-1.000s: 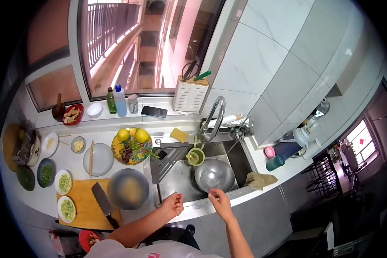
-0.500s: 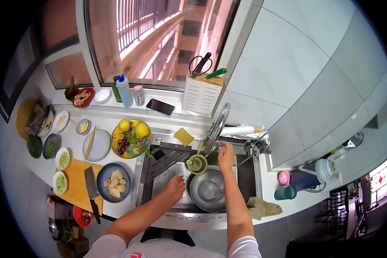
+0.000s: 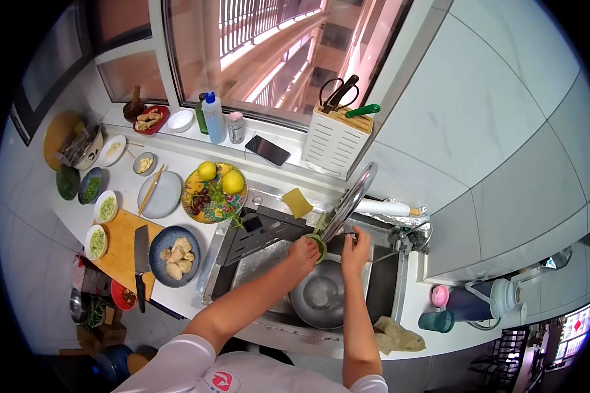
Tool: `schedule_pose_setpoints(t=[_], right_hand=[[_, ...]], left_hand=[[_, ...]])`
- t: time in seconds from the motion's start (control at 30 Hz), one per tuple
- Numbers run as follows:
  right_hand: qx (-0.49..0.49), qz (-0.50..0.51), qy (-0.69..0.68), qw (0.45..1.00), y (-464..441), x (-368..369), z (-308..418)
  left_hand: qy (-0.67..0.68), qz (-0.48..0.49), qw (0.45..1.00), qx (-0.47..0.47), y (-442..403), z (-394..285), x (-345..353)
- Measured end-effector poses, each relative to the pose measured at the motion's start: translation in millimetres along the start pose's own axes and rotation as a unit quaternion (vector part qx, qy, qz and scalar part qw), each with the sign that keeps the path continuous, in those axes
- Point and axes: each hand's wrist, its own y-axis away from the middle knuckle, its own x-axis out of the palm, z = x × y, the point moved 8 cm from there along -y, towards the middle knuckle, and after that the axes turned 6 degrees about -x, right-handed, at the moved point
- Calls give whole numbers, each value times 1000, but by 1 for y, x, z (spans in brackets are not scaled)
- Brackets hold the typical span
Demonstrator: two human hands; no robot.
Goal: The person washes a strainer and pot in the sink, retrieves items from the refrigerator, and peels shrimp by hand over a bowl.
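We seem busy by the tap (image 3: pixel 356 200); left hand (image 3: pixel 302 254) at the cup (image 3: pixel 322 248), right hand (image 3: pixel 355 251) near; we can't tell either grip; moving needs care.

Brightly lit by daylight through the window (image 3: pixel 269 56) ahead of the left hand (image 3: pixel 303 254). Streaked with glare on the tap (image 3: pixel 352 204) ahead of the right hand (image 3: pixel 354 254). Dimmer far right of both. Bowed by fisheye distortion, vignetted black farthest out.

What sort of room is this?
A kitchen, probably in a home: there's a metal sink with a curved faucet, a filled knife block by the window, and a cleaver on a cutting board.
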Motion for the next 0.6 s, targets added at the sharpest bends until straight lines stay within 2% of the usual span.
schedule_pose_setpoints(t=[0.27, 0.33, 0.37, 0.43, 0.47, 0.53, 0.57, 0.6], right_hand=[[38, 26, -21, 999, 8, 3, -14], [-46, -15, 31, 998, 10, -5, 8], [-47, -13, 30, 998, 16, -1, 15], [38, 3, -161, 986, 40, 15, 27], [181, 83, -325, 925, 62, 33, 44], [315, 158, -469, 810, 102, 60, 72], [299, 149, -464, 820, 113, 66, 73], [283, 140, -460, 830, 118, 70, 72]], left_hand=[[53, -16, 998, -21, -24, 4, -2], [15, -7, 1000, -23, -27, 4, -2], [18, -8, 1000, -23, -30, 4, -3], [-33, -3, 999, 2, -36, 2, -7], [-31, -6, 999, 0, -50, 3, -13], [-49, 5, 997, 52, -80, -2, -22], [-54, 58, 993, 82, -74, -7, -14], [-54, 56, 994, 82, -63, -6, -16]])
